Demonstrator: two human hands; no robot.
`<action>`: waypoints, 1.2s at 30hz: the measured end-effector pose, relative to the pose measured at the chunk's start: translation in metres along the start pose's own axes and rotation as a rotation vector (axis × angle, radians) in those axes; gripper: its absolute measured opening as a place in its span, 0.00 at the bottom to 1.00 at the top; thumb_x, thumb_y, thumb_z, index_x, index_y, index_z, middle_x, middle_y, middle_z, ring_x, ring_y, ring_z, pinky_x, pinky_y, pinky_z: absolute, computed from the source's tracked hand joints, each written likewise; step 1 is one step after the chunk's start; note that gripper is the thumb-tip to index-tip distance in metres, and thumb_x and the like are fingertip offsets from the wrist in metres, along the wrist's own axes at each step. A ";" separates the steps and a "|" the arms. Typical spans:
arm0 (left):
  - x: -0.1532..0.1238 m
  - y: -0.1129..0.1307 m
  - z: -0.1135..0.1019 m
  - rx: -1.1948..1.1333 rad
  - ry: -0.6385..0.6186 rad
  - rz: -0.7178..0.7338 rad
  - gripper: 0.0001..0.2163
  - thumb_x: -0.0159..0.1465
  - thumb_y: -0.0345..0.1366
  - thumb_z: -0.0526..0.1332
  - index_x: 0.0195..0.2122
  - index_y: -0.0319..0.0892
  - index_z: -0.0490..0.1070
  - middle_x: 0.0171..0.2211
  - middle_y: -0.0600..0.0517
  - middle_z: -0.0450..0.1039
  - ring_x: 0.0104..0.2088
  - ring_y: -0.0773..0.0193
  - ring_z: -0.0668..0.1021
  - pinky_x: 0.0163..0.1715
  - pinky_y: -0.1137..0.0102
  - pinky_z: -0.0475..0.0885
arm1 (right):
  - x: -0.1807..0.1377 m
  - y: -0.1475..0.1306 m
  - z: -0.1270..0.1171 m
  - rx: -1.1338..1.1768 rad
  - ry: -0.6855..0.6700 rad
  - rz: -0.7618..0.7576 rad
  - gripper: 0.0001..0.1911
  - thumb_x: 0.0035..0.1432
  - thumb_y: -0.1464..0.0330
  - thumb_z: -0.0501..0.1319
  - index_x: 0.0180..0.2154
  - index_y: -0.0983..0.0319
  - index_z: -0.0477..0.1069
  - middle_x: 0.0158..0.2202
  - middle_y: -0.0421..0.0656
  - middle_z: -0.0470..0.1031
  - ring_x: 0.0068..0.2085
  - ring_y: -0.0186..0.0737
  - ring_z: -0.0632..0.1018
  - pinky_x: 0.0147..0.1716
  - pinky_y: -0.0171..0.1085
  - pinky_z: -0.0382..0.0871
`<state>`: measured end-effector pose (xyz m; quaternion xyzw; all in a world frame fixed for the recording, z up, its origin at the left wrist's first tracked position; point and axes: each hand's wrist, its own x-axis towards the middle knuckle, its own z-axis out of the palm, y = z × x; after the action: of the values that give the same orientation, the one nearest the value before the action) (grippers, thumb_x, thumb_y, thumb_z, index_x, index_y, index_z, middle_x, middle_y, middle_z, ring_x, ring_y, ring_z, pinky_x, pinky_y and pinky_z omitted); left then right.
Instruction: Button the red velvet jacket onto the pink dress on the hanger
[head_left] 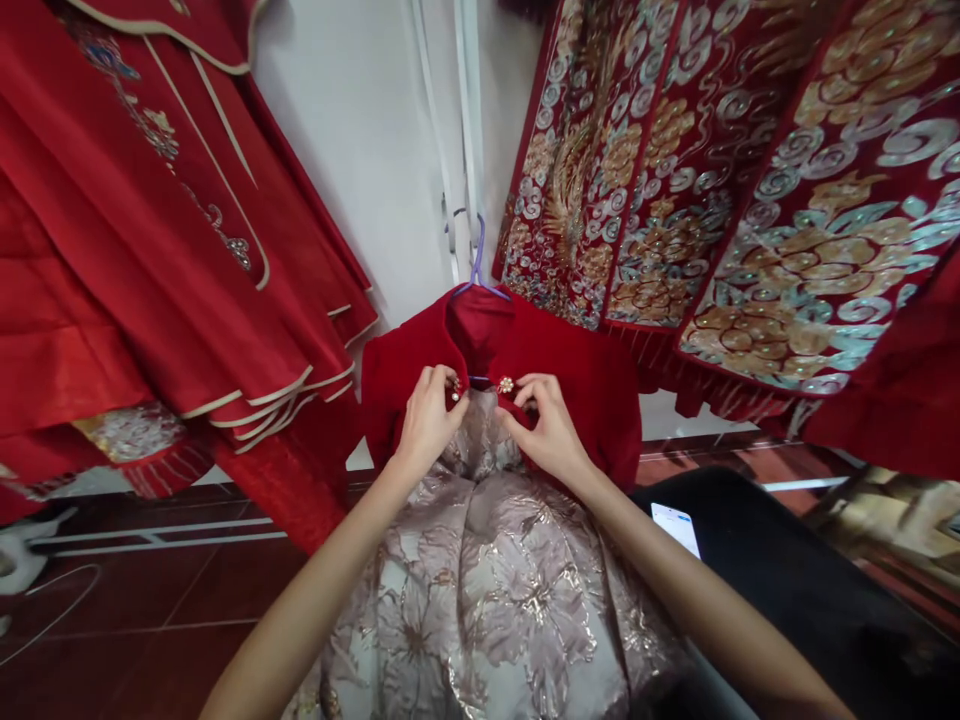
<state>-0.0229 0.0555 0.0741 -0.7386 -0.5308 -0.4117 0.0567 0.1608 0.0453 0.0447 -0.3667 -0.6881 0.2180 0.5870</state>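
Observation:
A red velvet jacket [585,390] hangs on a purple hanger [478,262] over a pale floral brocade dress [487,590]. My left hand [427,420] is closed, pinching the jacket's left front edge at a small pearl clasp [455,388]. My right hand [547,425] is closed on the right front edge, just below a round jewelled button [506,384]. The two edges sit a little apart at the collar.
Red embroidered robes [150,250] hang at the left. A heavily embroidered red and gold garment [720,190] hangs at the upper right. A phone [676,526] lies on a dark surface [787,570] at the right. Red-brown floor [150,600] shows below left.

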 end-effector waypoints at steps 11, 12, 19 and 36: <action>-0.023 0.013 0.008 -0.462 0.271 -0.224 0.10 0.58 0.42 0.64 0.35 0.43 0.67 0.33 0.53 0.74 0.35 0.66 0.79 0.38 0.70 0.76 | 0.020 0.002 0.001 0.209 -0.138 0.133 0.23 0.50 0.70 0.61 0.50 0.59 0.67 0.42 0.44 0.69 0.34 0.32 0.73 0.34 0.34 0.73; -0.022 0.013 0.008 -0.468 0.245 -0.226 0.09 0.58 0.42 0.64 0.34 0.43 0.68 0.33 0.52 0.75 0.35 0.66 0.79 0.38 0.70 0.77 | 0.021 0.004 0.002 0.213 -0.136 0.150 0.20 0.51 0.68 0.62 0.47 0.60 0.69 0.40 0.44 0.70 0.33 0.33 0.74 0.34 0.34 0.73; -0.003 0.012 0.001 -0.444 0.067 -0.216 0.03 0.56 0.34 0.63 0.31 0.43 0.70 0.31 0.51 0.77 0.32 0.64 0.80 0.36 0.70 0.76 | 0.025 -0.005 0.002 0.299 -0.234 0.140 0.11 0.55 0.64 0.62 0.40 0.61 0.73 0.38 0.45 0.75 0.35 0.36 0.77 0.39 0.39 0.76; 0.018 0.018 -0.035 -0.172 -0.258 0.150 0.05 0.59 0.37 0.58 0.34 0.43 0.71 0.30 0.53 0.76 0.29 0.66 0.78 0.32 0.72 0.73 | 0.030 -0.023 0.004 0.037 -0.087 -0.187 0.10 0.62 0.68 0.57 0.43 0.58 0.75 0.42 0.43 0.74 0.41 0.36 0.77 0.40 0.36 0.78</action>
<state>-0.0259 0.0428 0.1156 -0.8249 -0.4400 -0.3520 -0.0448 0.1495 0.0540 0.0798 -0.2802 -0.7401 0.1906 0.5809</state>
